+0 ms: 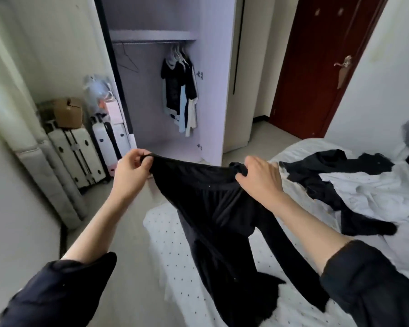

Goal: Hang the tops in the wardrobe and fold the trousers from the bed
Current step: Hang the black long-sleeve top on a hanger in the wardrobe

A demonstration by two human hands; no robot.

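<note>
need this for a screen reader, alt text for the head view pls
Two hands, left hand and right hand, hold black trousers up by the waistband over a bed. Ahead, an open wardrobe holds hung tops.

You have a single view, from the camera on your head, looking forward and down across your outstretched arms, with your left hand [131, 169] at 11 o'clock and your right hand [260, 178] at 1 o'clock, both close to the lens. Farther off, the open wardrobe [151, 95] stands at 12 o'clock, the bed [364, 190] runs from 6 to 3 o'clock, and the wide lens bends the walls (most at the edges).
</note>
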